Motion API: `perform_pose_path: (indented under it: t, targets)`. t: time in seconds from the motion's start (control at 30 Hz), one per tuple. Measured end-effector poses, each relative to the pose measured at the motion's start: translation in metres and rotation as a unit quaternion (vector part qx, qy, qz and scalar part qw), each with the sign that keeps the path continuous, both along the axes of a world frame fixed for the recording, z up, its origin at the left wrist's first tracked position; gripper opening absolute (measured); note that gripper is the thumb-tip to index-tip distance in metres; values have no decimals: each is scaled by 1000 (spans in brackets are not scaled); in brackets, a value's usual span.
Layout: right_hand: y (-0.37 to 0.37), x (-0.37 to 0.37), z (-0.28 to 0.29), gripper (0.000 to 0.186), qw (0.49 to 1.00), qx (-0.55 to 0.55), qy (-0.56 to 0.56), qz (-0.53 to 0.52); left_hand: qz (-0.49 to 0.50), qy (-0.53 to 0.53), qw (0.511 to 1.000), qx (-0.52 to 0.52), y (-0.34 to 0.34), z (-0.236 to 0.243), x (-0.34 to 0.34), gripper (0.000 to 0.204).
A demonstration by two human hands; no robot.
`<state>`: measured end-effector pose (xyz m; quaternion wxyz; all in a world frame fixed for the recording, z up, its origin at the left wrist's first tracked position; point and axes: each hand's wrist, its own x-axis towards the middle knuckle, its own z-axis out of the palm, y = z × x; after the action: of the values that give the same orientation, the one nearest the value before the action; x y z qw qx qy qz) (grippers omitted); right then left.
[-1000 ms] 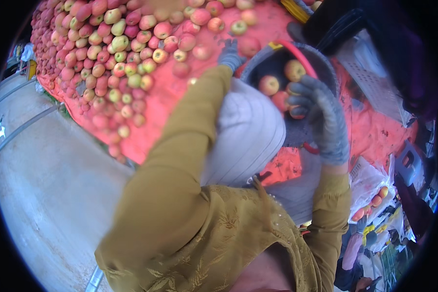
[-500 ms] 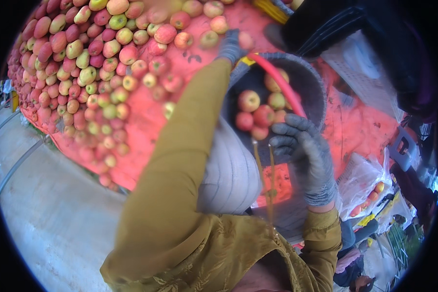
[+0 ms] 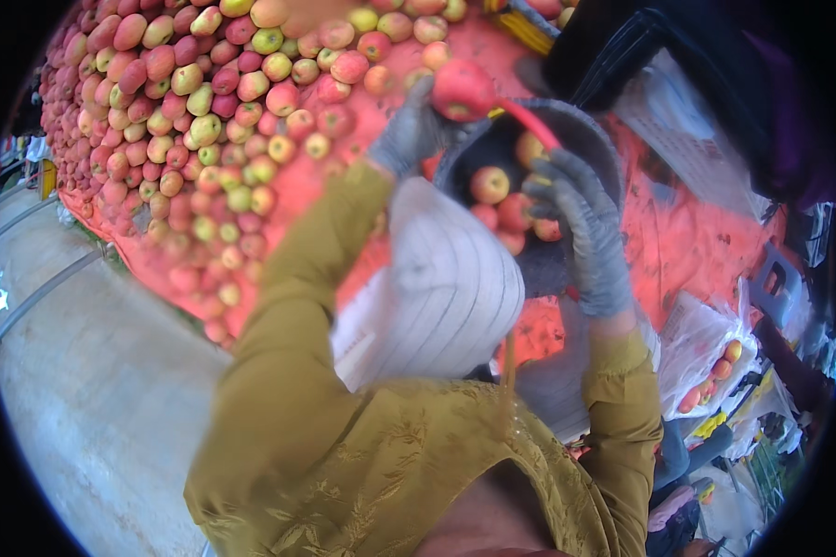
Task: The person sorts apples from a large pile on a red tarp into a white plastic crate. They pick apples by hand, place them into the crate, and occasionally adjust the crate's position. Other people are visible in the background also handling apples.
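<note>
Left hand (image 3: 409, 130): it has come nearer, bringing up a big red apple (image 3: 463, 90) held in its fingers, beside the bucket (image 3: 607, 148).
Right hand (image 3: 585, 218): fingers bend over the apples (image 3: 489, 185) in the bucket; I cannot tell if they grip one.
Good care: a soft hold looks best, clear of the red handle (image 3: 529, 120), so the skin won't bruise.
Hard to see: left palm, fruit under the right fingers, cut-off top of the apple pile (image 3: 186, 80).

From your head, the wide fisheye looks steeply down and ahead: your shirt (image 3: 344, 464) fills the near lower edge, your forearms (image 3: 320, 237) reach away from it, with the bucket (image 3: 593, 135) beyond and the apple heap (image 3: 186, 79) upper left.
</note>
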<state>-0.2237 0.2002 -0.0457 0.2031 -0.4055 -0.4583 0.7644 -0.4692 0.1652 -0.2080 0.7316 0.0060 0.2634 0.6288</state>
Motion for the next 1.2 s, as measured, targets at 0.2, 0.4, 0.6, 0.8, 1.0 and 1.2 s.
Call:
perform_pose_path:
  t: [0.2, 0.4, 0.6, 0.8, 1.0, 1.2]
  targets:
    - [-1, -12, -11, 75, 989, 142, 40, 9, -73, -119, 986, 95, -32, 69, 33, 71]
    - [-3, -12, -10, 93, 949, 308, -65, 31, -117, -48, 991, 30, -41, 109, 75, 64]
    - [0, -4, -13, 82, 925, 366, -106, 12, -98, 223, 969, 45, -35, 132, 92, 51]
    - [-4, -2, -6, 82, 880, 465, -95, 26, 33, 338, 939, 46, -19, 131, 93, 30]
    - [-14, -9, 11, 73, 917, 397, -37, 0, 14, 235, 972, -21, -30, 95, 33, 22]
    - [3, 4, -4, 52, 956, -142, 214, -144, 185, 510, 807, -235, -105, 9, -97, 37]
